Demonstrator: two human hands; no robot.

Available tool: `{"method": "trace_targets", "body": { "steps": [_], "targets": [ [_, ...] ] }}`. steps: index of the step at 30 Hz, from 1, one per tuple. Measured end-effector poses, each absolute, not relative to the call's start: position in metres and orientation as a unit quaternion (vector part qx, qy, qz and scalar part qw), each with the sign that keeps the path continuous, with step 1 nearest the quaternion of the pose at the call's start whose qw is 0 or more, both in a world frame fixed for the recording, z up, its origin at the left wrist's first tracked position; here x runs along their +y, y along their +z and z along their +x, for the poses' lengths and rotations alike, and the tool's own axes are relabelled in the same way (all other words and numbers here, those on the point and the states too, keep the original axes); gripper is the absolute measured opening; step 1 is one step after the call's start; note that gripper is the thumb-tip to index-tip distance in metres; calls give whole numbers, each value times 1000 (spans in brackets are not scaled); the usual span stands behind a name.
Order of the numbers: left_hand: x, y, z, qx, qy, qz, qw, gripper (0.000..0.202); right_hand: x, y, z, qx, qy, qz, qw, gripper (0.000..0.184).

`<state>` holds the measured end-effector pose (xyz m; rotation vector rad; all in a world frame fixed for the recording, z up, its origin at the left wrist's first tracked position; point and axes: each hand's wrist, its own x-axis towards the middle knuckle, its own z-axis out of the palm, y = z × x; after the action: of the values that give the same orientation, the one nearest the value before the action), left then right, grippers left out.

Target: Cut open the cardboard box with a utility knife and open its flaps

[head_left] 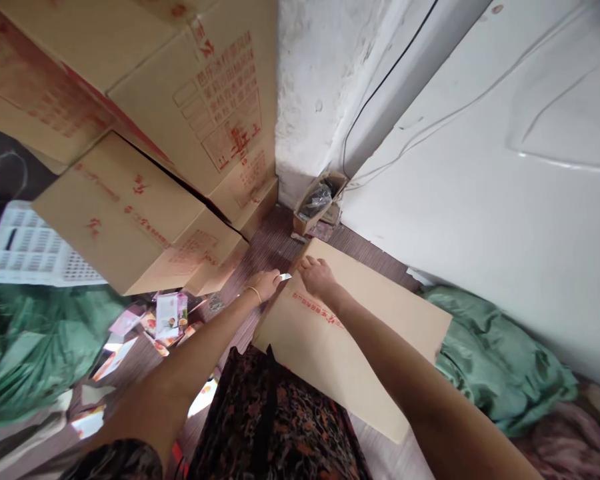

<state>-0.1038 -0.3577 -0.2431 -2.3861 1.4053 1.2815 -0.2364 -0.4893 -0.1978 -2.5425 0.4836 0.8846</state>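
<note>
Both arms outstretched, left hand (265, 284), right hand (316, 276) on flat carton (350, 333)

A thin gold bangle (253, 291) is being worn just behind the left hand (266, 283). Both forearms are being left bare, and a dark garment patterned with orange-red flowers (270, 420) is being worn.

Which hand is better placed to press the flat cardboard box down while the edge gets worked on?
Probably the right hand: it already rests on the flat cardboard box near its edge. The left hand is at the edge, pinching a small white piece.
</note>
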Motion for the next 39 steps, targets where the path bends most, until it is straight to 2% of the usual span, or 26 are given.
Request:
{"method": "trace_targets", "body": {
  "steps": [12,16,24,39],
  "targets": [
    [-339,-251,-108,452,432,-780,20,37,-493,-194,-209,104,400,-902,126,36],
    [-341,-256,-110,451,440,-777,3,38,-498,-201,-204,98,417,-895,124,32],
    [-350,-250,-108,455,452,-767,0,37,-499,-220,-193,35,366,-920,132,32],
    [-367,-249,-108,496,479,-724,12,38,-507,-218,-196,-3,403,-907,124,29]
  ]
}}
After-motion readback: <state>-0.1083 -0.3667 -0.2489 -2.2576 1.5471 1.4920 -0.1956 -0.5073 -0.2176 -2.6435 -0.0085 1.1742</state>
